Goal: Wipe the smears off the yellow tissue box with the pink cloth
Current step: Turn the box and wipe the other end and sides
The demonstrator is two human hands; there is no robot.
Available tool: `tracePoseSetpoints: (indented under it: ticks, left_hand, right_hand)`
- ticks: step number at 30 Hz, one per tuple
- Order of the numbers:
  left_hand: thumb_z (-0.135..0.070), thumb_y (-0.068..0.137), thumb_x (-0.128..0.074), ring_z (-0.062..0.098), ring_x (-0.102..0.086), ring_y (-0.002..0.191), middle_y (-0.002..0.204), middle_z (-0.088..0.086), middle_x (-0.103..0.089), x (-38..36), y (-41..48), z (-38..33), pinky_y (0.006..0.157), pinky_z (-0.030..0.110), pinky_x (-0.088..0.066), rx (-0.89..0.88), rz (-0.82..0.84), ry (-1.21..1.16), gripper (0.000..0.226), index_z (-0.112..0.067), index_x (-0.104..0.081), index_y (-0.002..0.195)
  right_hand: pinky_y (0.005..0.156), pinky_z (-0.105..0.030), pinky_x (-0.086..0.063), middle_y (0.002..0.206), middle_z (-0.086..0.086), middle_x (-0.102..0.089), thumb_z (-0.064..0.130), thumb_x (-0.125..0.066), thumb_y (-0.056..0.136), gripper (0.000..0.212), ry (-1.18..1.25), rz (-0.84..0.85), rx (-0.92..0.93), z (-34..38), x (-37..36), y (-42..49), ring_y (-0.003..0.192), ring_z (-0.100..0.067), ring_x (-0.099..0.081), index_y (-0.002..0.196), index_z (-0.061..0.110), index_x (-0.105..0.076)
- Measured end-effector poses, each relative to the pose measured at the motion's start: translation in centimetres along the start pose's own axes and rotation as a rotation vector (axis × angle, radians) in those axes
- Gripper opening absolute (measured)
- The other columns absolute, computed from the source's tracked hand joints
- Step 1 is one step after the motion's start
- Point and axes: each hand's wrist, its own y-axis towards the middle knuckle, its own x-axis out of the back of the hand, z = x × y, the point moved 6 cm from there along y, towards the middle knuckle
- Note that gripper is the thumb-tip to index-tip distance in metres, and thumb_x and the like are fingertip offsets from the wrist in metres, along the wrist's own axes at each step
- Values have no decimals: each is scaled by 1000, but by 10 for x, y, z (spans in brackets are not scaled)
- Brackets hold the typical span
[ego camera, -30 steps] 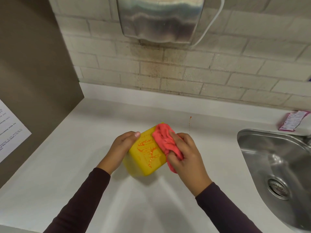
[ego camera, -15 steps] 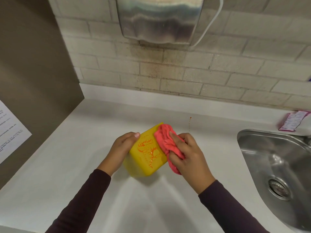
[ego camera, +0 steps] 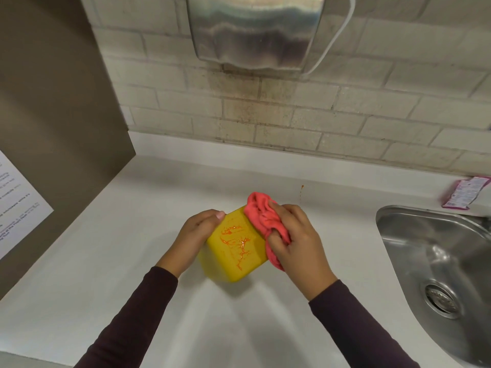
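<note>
cloth (ego camera: 261, 219) on tissue box (ego camera: 233, 251), counter (ego camera: 127, 235) beneath, sink (ego camera: 425, 251) to right

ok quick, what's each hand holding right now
Left hand: grips the yellow tissue box by its left side.
Right hand: clutches the bunched pink cloth against the box's right edge.

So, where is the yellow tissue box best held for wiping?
Its left side wall, from the left, as the left hand grips: the yellow tissue box is tilted, smears facing up, and the right hand presses the pink cloth at the right edge.
</note>
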Motion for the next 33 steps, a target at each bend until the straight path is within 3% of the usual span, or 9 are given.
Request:
tracePoseSetpoints:
  ticks: [4,9,12,15,17,19,23,29,33]
  left_hand:
    - [-59,70,-50,5,-61,67,72,-6,-67,1,2,4,62,10,-48,12,-28,-13,52,-10,-65,83]
    - [-56,72,-53,10,-58,68,79,6,-60,2,6,9,62,13,-49,38,-15,-46,57,-1,-59,84]
    - [-57,72,-52,9,-53,62,72,3,-56,2,7,8,58,11,-45,33,4,7,57,-1,-54,79]
    - [-57,70,-51,3,-55,58,64,-7,-59,4,8,8,55,9,-44,45,-17,27,49,-8,-57,73]
    - [-57,71,-50,2,-56,58,63,-8,-60,3,8,8,55,9,-45,46,-20,18,43,-15,-59,69]
    - [-57,71,-51,5,-58,63,68,-7,-62,3,8,8,61,12,-48,59,-10,5,43,-15,-59,72]
    - [-61,72,-49,16,-58,80,83,3,-62,5,6,10,82,35,-46,117,-10,32,57,-6,-58,85]
    - [-65,73,-43,15,-53,69,70,-4,-57,0,1,5,77,37,-42,101,-37,104,56,-10,-51,76]
    - [-73,74,-39,18,-63,91,86,-7,-70,1,1,5,97,45,-46,137,-41,107,59,-21,-65,85]
  right_hand:
    - [84,-16,-41,113,-8,-55,10,-57,82,50,41,-23,-3,13,-11,5,96,-15,-54,132,13,-50]
    - [84,-22,-46,116,-6,-55,15,-54,83,48,50,108,96,27,-23,-10,98,-15,-56,131,15,-52]
    - [82,-17,-45,110,-4,-55,16,-56,82,45,36,38,49,14,-11,-10,94,-10,-54,127,15,-56]
    - [80,-5,-38,100,-1,-51,3,-63,79,47,54,-75,-31,7,-6,-2,87,-2,-48,125,13,-58]
    - [79,-4,-37,98,0,-50,7,-62,79,47,59,-74,-31,15,-13,3,85,-1,-47,126,13,-57]
    - [79,-9,-40,99,-1,-50,14,-59,79,48,81,-34,-8,25,-23,3,88,-5,-49,127,13,-57]
    - [79,-14,-44,100,3,-48,16,-59,80,47,131,80,51,31,-30,-10,89,-5,-52,128,20,-56]
    - [76,-12,-42,101,3,-51,17,-57,77,46,24,-36,-30,10,-12,-10,87,-3,-51,123,20,-59]
    - [79,-17,-43,113,-3,-53,27,-46,82,50,27,-24,-36,24,-24,-5,94,-11,-54,130,19,-52]
